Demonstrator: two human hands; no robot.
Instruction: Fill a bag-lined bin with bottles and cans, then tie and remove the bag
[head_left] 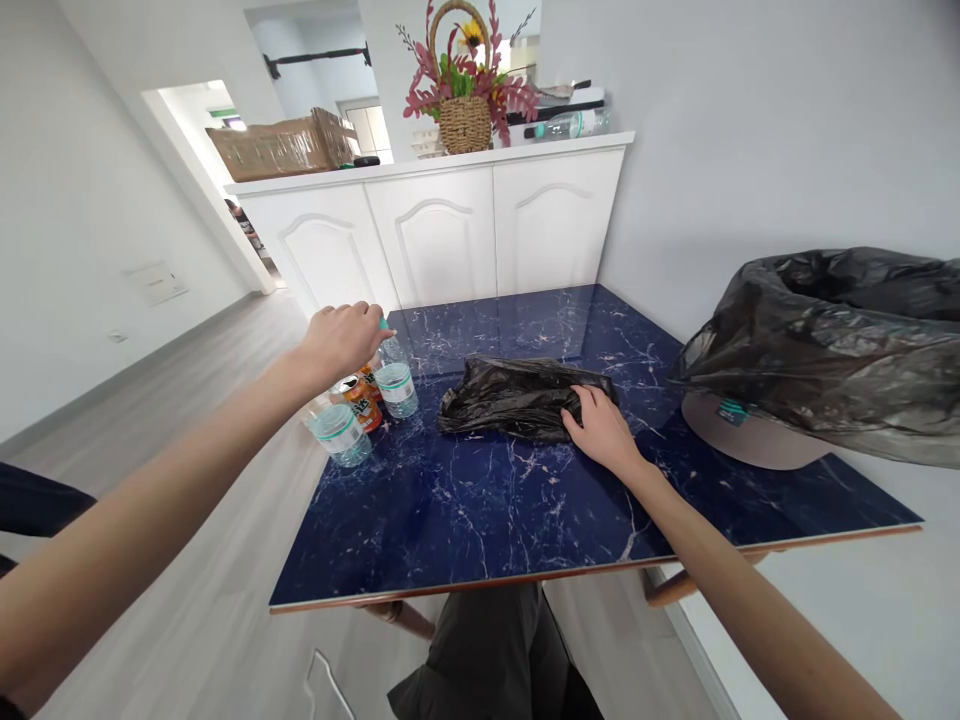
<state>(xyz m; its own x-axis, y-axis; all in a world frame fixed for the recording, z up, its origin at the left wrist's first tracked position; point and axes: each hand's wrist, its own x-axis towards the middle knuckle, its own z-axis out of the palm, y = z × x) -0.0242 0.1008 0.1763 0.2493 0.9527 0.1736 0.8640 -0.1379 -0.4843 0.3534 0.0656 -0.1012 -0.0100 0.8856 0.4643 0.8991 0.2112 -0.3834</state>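
Observation:
My left hand (346, 338) is closed round the top of a clear plastic bottle (397, 388) with a green cap, at the table's left side. Beside that bottle are orange drink cans (362, 402), partly hidden, and another clear bottle (342, 436). A crumpled black plastic bag (510, 398) lies flat across the middle of the table. My right hand (600, 428) grips the bag's right end, thumb apart from the curled fingers; the fingertips sink into its folds.
The blue marbled table (480, 520) ends close to my legs. On its right stand a large container lined with a black bag (847, 350) and a cap (750, 435). Behind are a white cabinet (450, 235), a flower basket (465, 122) and a cardboard box (277, 148).

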